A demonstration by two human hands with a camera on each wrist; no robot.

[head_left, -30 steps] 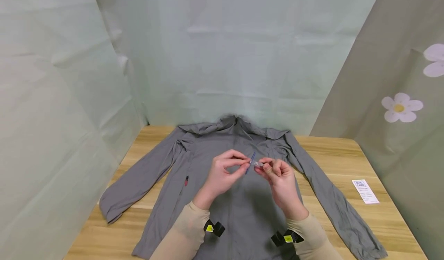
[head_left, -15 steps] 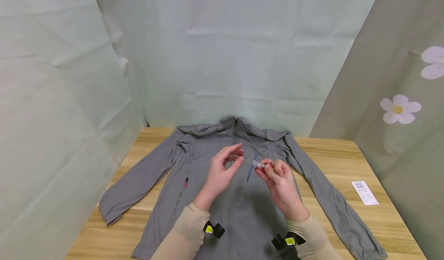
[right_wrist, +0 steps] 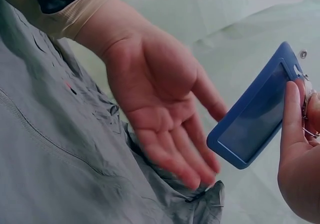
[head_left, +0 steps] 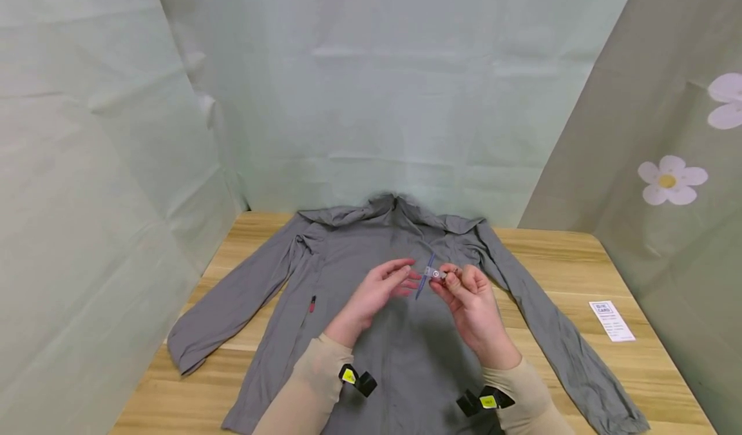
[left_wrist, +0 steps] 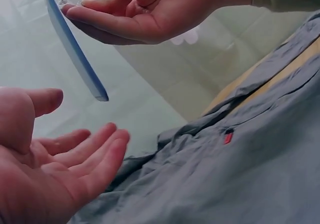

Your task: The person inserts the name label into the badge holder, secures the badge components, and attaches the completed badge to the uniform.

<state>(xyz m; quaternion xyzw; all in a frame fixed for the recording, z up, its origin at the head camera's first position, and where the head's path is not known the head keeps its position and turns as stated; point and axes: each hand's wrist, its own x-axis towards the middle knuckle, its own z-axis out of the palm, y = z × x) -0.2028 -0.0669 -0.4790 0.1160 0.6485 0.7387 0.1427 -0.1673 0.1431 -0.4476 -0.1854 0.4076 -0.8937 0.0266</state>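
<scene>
A blue badge holder [right_wrist: 255, 114] with a clear window hangs in the air above the jacket, seen nearly edge-on in the head view. My right hand [head_left: 474, 309] pinches the clip end of its clear snap strap [head_left: 433, 273] between thumb and fingers. My left hand [head_left: 377, 293] is beside the holder's left face, palm turned up and fingers extended, holding nothing. In the left wrist view, the left hand's fingers [left_wrist: 100, 154] spread below the lower end of the holder. Under both hands lies a grey jacket [head_left: 359, 248], front up, sleeves spread out.
A small white printed card [head_left: 612, 321] lies at the right of the wooden table [head_left: 551, 254]. The jacket shows a red-and-black zip pull [head_left: 312, 303] on its left side in the head view. Pale fabric walls [head_left: 406, 87] stand behind and at the sides.
My left hand first pinched near the holder, then came away to the left, and now reaches back with its fingers extended, palm up. The right hand keeps its pinch and has barely moved.
</scene>
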